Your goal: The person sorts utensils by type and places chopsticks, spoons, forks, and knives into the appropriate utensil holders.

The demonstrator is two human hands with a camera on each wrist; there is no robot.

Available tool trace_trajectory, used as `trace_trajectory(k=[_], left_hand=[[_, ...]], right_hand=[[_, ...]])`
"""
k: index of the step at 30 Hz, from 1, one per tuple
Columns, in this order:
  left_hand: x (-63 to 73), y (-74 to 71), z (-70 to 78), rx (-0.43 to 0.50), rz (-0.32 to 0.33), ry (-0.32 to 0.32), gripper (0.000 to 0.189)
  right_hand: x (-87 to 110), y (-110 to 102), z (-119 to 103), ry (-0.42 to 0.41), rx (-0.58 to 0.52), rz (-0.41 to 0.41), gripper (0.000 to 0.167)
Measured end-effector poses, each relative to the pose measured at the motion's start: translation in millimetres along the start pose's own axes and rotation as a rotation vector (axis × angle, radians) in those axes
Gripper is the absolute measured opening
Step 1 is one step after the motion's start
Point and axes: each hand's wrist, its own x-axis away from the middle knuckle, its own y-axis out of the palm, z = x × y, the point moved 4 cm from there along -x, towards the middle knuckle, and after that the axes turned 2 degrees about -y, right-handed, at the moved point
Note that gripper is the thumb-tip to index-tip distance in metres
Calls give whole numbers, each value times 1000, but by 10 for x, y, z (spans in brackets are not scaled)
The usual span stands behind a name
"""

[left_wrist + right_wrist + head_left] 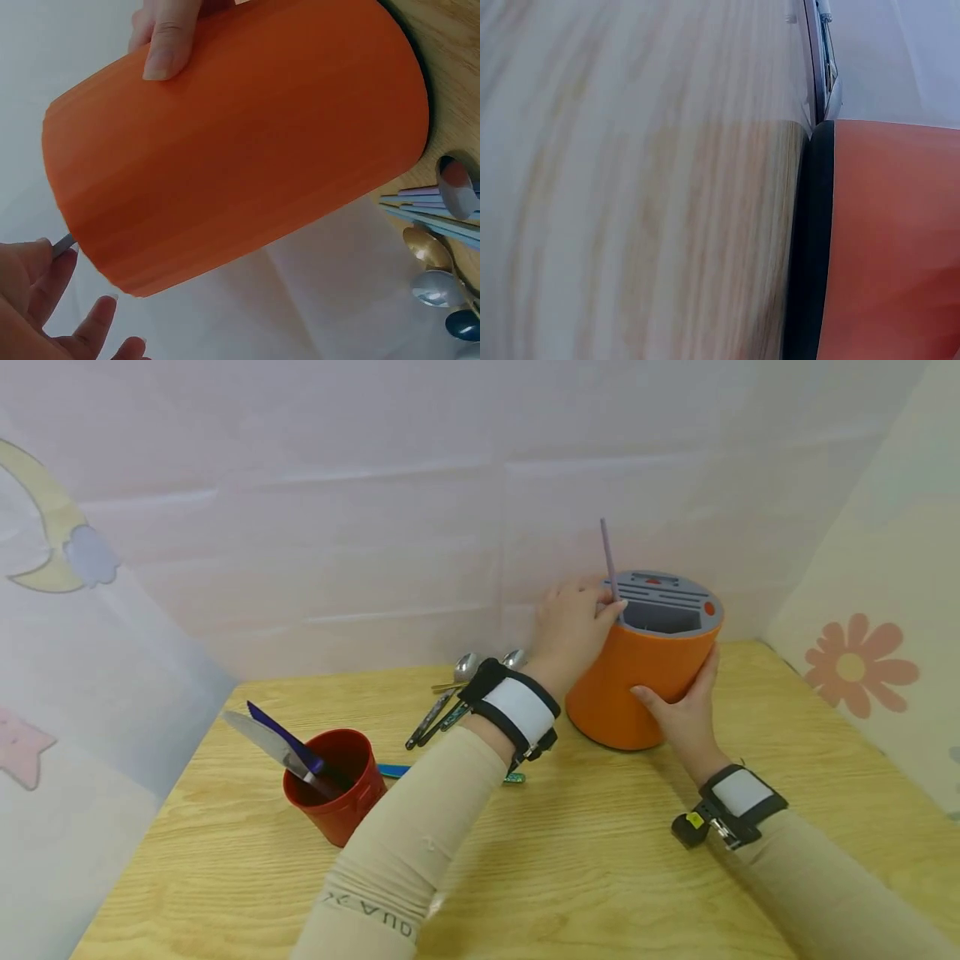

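An orange utensil holder (637, 681) with a grey slotted top stands at the back right of the table. My left hand (573, 622) is at its top left rim and pinches a thin purple chopstick (608, 552), which stands nearly upright with its lower end at the big compartment. In the left wrist view, the left hand (45, 300) has thumb and finger on the stick, just past the rim. My right hand (690, 718) grips the holder's lower right side, thumb in front. Only the holder's orange wall (896, 240) and dark base show in the right wrist view.
A red cup (337, 814) at the left holds a knife with a silver blade (262, 735) and a purple-blue utensil (285, 737). Several spoons (465, 667) and chopsticks (427, 204) lie behind the left forearm. A blue-green handle (393, 770) shows beside the cup. Walls border the table.
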Motion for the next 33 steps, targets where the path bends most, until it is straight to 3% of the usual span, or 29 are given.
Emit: trace_trajectory(k=[9, 13, 16, 18, 23, 33], left_hand=[[45, 84, -105, 78, 53, -28, 26], [70, 80, -163, 105, 110, 11, 24], [83, 76, -250, 170, 112, 24, 23], [98, 97, -354, 257, 78, -12, 23], [183, 209, -705, 433, -16, -190, 24], [393, 508, -1341, 354, -110, -369, 18]], right_hand=[[-11, 1, 6, 8, 29, -6, 110], [-14, -7, 7, -1, 17, -2, 110], [-25, -7, 4, -15, -5, -4, 109], [-33, -5, 1, -20, -13, -8, 107], [-32, 6, -4, -15, -13, -14, 108], [-13, 5, 0, 6, -9, -10, 108]])
